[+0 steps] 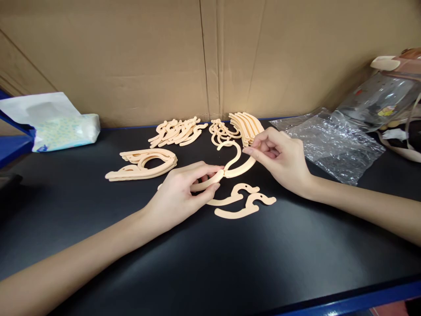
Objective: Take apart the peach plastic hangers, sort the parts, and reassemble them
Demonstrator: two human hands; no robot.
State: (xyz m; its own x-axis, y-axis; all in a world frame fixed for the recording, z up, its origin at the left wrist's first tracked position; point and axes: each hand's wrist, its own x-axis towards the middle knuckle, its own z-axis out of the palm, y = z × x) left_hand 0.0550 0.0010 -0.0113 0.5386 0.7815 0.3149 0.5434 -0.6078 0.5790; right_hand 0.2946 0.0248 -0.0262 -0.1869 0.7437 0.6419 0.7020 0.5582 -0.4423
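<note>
My left hand pinches one curved arm piece of a peach plastic folding hanger. My right hand pinches the other arm piece, which meets the first at a joint with a hook part rising from it. The pieces are held just above the black table. Two loose arm pieces lie on the table right in front of my hands.
A stack of folded hangers lies to the left. Piles of arm pieces, hooks and more arm pieces sit by the cardboard wall. A clear plastic bag is at right, a tissue pack at left.
</note>
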